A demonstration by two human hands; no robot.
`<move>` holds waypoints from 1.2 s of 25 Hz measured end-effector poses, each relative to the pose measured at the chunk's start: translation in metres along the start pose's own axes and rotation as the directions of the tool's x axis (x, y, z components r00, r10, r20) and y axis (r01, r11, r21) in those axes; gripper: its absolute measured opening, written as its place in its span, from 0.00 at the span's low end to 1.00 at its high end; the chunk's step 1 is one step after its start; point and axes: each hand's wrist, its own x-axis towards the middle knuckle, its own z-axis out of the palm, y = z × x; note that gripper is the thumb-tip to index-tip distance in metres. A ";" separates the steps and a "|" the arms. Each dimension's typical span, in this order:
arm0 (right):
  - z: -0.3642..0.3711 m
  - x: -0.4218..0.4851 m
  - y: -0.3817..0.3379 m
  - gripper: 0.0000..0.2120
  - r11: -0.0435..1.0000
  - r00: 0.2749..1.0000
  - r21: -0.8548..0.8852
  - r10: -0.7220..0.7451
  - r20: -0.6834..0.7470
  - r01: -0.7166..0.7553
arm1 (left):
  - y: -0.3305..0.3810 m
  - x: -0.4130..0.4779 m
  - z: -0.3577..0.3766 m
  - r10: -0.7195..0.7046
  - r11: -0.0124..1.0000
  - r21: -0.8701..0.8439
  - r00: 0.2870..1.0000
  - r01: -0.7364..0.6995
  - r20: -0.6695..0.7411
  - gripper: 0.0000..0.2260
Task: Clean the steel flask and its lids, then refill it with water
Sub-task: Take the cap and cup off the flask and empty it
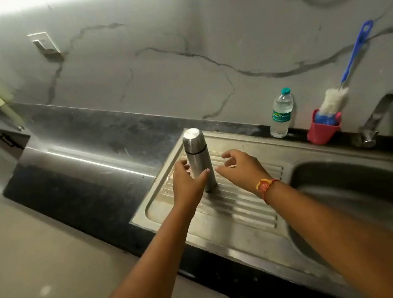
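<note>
One steel flask [198,158], one plastic water bottle [282,113], one blue-handled brush [347,70], one red holder [323,131], one tap [389,112], one sink [351,202], and two hands: left hand [187,180], right hand [240,167].

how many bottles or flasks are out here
2: the steel flask stands upright on the drainboard; the plastic water bottle stands on the counter behind it, to the right. No others show.

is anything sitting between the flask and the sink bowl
Nothing on the surface: bare ribbed drainboard runs from the steel flask to the sink bowl. Only the person's own right hand is over that stretch, just right of the flask.
</note>
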 end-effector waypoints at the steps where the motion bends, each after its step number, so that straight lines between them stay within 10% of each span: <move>1: 0.006 0.006 -0.004 0.25 1.000 1.000 0.003 0.006 -0.006 -0.006 | -0.003 0.011 0.000 0.008 1.000 0.019 1.000 -0.008 0.001 0.33; 16: 0.040 0.068 -0.057 0.34 0.953 0.966 -0.278 -0.174 -0.190 0.118 | -0.030 0.085 0.018 0.137 0.988 -0.089 0.985 -0.127 0.109 0.23; 30: 0.022 0.051 -0.088 0.30 0.662 0.950 -0.744 -0.282 -0.135 0.091 | -0.021 0.055 0.003 0.263 0.963 -0.107 0.948 -0.247 0.181 0.24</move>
